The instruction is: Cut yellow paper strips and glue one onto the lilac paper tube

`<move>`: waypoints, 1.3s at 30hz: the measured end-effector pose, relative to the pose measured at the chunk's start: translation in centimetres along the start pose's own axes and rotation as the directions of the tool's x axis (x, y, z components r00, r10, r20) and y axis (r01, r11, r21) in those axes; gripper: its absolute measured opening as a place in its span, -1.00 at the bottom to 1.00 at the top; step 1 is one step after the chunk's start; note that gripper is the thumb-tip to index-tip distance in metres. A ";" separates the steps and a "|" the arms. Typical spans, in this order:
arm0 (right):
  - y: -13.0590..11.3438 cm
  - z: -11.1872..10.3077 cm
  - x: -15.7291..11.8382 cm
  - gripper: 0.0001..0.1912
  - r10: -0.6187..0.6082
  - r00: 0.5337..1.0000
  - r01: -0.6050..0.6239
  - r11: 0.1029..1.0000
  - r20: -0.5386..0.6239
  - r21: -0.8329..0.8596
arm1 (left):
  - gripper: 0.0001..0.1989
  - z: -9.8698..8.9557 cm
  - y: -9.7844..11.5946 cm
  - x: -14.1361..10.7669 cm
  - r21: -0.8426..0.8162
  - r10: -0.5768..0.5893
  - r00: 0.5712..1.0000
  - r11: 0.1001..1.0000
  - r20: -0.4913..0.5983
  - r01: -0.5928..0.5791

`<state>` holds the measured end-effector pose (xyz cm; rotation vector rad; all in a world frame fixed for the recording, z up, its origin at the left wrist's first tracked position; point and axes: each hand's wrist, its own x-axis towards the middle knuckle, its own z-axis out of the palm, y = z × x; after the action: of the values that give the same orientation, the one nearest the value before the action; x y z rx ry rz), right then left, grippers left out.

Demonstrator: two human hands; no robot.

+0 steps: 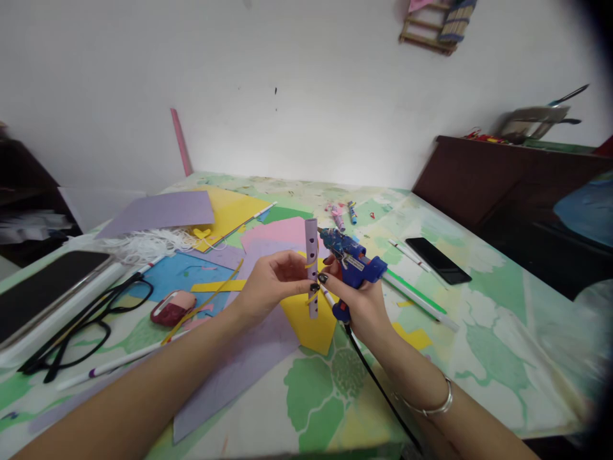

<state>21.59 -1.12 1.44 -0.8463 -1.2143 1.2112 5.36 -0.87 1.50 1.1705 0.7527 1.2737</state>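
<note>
My left hand (275, 278) pinches a small light purple paper flute (311, 233) with a row of dark holes, held upright above the coloured sheets. A thin yellow strip (313, 298) winds around its lower part. My right hand (363, 305) is closed around the grip of a blue hot glue gun (353, 265), whose nozzle points at the upper part of the flute. Right thumb and fingertips come close to the flute; whether they touch it I cannot tell. A black cord (368, 370) hangs from the gun's handle. Beneath lie yellow paper (318, 332) and purple paper (244, 377).
At left are black glasses (103, 306), a pink case (173, 307), white string (143, 246) and a large dark-screened device (52, 287). On the right lie a phone (438, 260), a green stick (416, 294) and pens. Two small decorated rolls (338, 218) sit near the wall.
</note>
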 end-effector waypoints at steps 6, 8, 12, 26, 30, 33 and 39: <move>-0.4 0.2 -0.3 -0.80 0.039 0.999 -0.040 0.999 -0.027 -0.036 | -0.69 0.0 0.1 0.0 0.019 -0.029 0.999 0.999 -0.017 0.029; -0.4 0.2 -0.3 -0.82 0.036 0.999 -0.037 0.997 -0.032 -0.061 | -0.68 0.0 0.1 0.0 0.020 -0.029 0.999 0.999 -0.028 0.030; -0.4 0.2 -0.3 -0.84 0.036 0.999 -0.040 0.993 -0.040 -0.108 | -0.65 -0.1 0.0 0.1 0.006 -0.022 0.998 1.000 -0.054 0.023; -0.7 0.4 -0.2 -0.78 0.040 0.997 -0.045 0.995 -0.061 -0.090 | -0.70 -0.1 0.1 0.1 0.048 -0.046 0.997 0.998 -0.061 0.049; -0.6 0.3 -0.2 -0.79 0.035 0.998 -0.040 0.995 -0.054 -0.095 | -0.72 -0.2 0.1 0.1 0.048 -0.042 0.997 0.998 -0.062 0.045; -0.6 0.3 -0.3 -0.79 0.044 0.998 -0.049 0.995 -0.053 -0.091 | -0.72 -0.3 -0.2 0.2 0.027 -0.048 0.996 0.998 -0.072 0.050; -0.3 0.2 -0.3 -0.80 0.038 0.996 -0.046 0.994 -0.086 -0.095 | -0.75 -0.5 -0.1 0.4 -0.125 -0.043 0.996 0.992 -0.074 0.033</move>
<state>21.51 -1.47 1.75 -0.9901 -1.1997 1.1460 5.03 -0.39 1.33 1.0075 0.7384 1.3207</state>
